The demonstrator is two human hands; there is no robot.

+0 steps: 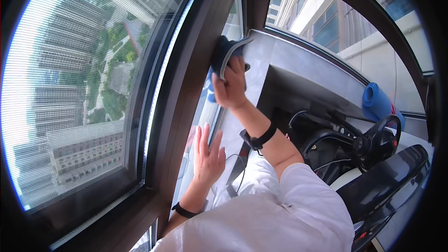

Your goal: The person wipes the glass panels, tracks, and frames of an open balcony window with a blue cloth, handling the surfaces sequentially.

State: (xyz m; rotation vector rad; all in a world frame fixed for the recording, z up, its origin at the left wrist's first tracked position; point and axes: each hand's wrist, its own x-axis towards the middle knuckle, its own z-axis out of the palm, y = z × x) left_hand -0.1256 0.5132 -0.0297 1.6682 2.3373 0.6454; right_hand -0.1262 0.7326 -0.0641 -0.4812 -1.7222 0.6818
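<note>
- Cleaning cloth (223, 52): showing dark blue, grey edging.
- Window frame (179, 88): showing dark brown.
- Insect screen (79, 74): showing fine grey mesh.
- Rolled mat (377, 102): showing blue.
- Sleeve (280, 205): showing white.
- Wristbands (257, 139): showing black.

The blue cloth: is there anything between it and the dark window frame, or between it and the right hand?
Nothing visible. The right hand presses the blue cloth directly against the dark window frame. The left hand rests lower, apart.
</note>
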